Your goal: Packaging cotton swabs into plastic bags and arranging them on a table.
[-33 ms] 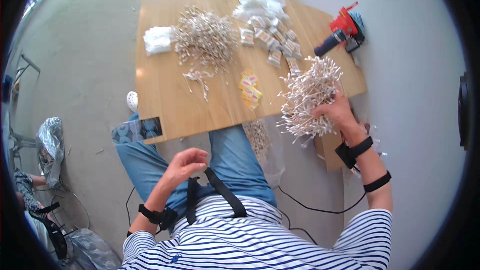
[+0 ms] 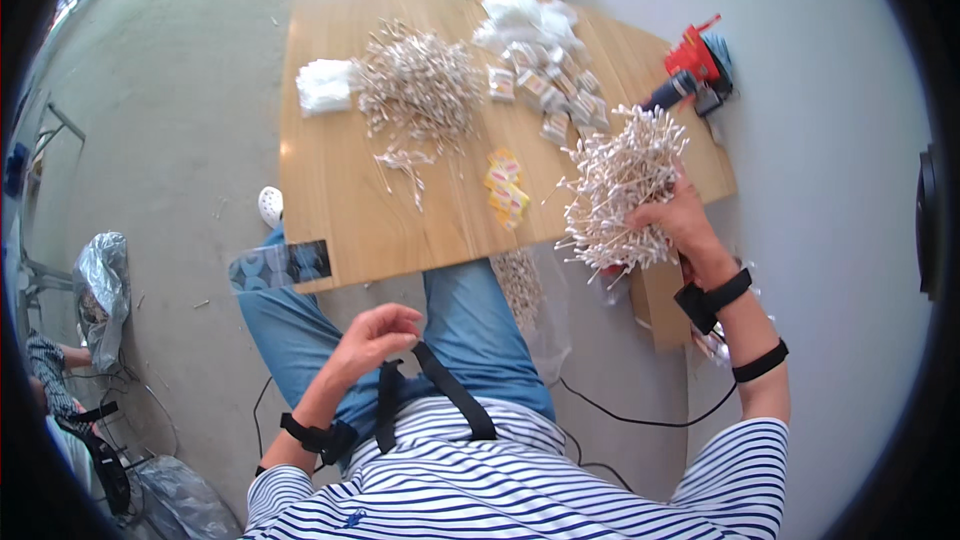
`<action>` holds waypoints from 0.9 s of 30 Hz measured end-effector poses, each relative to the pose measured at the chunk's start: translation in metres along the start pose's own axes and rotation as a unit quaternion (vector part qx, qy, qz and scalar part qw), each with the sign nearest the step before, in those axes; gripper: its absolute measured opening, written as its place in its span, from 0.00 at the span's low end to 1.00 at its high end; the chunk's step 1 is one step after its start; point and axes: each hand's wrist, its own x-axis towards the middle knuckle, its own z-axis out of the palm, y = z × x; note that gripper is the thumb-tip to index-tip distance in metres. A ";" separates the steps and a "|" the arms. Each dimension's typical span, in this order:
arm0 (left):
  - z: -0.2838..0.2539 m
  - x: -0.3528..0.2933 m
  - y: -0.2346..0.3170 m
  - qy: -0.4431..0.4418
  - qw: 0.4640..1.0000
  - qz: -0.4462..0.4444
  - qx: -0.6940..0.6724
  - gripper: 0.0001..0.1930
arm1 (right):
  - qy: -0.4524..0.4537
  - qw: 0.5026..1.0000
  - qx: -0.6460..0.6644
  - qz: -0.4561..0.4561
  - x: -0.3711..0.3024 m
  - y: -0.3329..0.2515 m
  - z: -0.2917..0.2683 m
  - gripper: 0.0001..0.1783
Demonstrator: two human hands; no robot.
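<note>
A big loose bunch of cotton swabs [image 2: 620, 185], white-tipped with pale sticks, is gripped in my right hand [image 2: 680, 220] over the table's right front edge. Thumb and fingers wrap its near right side; some fingers are hidden behind it. My left hand [image 2: 375, 340] hovers above my lap, fingers loosely bent, with nothing visible in it. A heap of cotton swabs [image 2: 420, 80] lies on the wooden table [image 2: 370, 220], with a few strays in front. Between the heap and my right hand lie several yellow-and-white cards [image 2: 507, 190].
Small filled packets [image 2: 545, 90] and clear plastic bags [image 2: 525, 20] lie at the back. A white stack of bags [image 2: 325, 87] sits left of the heap. A red tool [image 2: 690, 55] and dark cylinder [image 2: 668, 92] stand far right. Below is a cardboard box [image 2: 655, 305]; a cable [image 2: 640, 420] trails beside me.
The whole view has shifted slightly, so the table sits a little lower and further right. Both hands keep nearly the same pose, the right still holding the cotton swabs.
</note>
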 end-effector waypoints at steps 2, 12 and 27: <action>0.000 -0.013 0.003 0.005 1.000 0.021 -0.009 0.17 | -0.009 0.996 -0.058 -0.070 0.032 -0.042 0.012 0.54; -0.014 -0.036 -0.029 0.022 0.996 -0.012 -0.086 0.18 | -0.031 0.981 -0.139 -0.133 0.217 -0.110 0.155 0.64; -0.008 -0.044 -0.020 0.113 0.970 0.028 -0.211 0.16 | -0.044 0.885 -0.460 -0.062 0.291 -0.090 0.265 0.65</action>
